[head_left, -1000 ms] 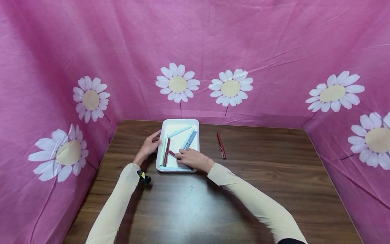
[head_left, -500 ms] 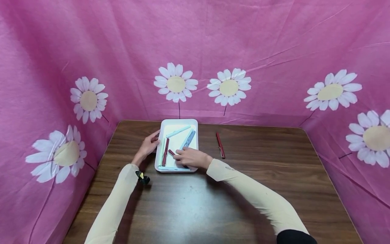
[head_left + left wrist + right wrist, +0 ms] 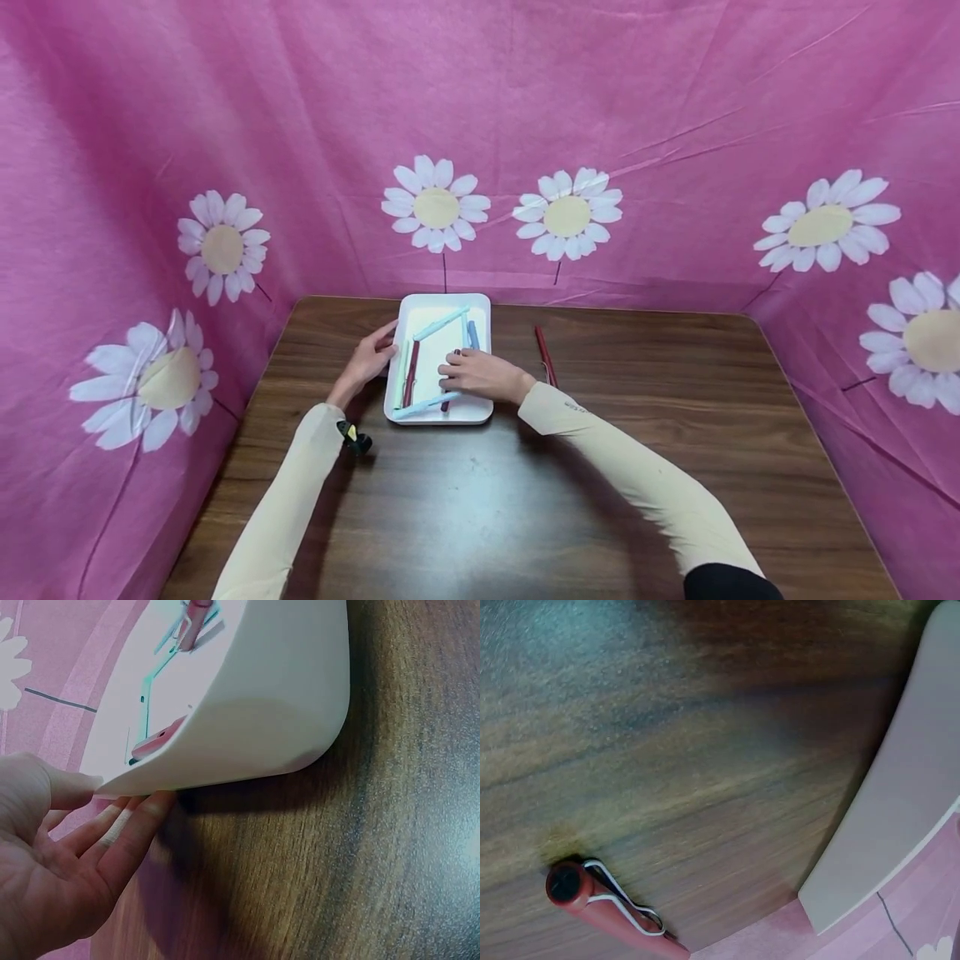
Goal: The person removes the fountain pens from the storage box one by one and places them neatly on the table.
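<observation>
On a dark brown table (image 3: 480,508), which has a wood grain and a soft shine, stands a white tray (image 3: 435,350) with smooth walls and rounded corners. The left hand (image 3: 370,357) holds its left side, the thumb at the rim and the fingers against the outer wall, with little space between. The right hand (image 3: 486,375) is over the inside of the tray, its fingers bent and pinching a slim dark red pen (image 3: 446,407), which shows at both sides of them; how tightly, I cannot tell. Also in the tray, a pale green pen (image 3: 402,375) and a second dark red pen (image 3: 411,373) lie along the left wall, a far light blue pen (image 3: 441,323) slants, a near light blue pen (image 3: 426,406) lies by the near end, and a blue pen (image 3: 473,335) by the right wall. To the right of the tray, a loose red pen (image 3: 622,922) has a round black end and a bent wire clip. Compared with half a second earlier, the slim dark red pen has turned from slanting to almost lengthwise, the near light blue pen is now tilted, and the blue pen lies straighter.
</observation>
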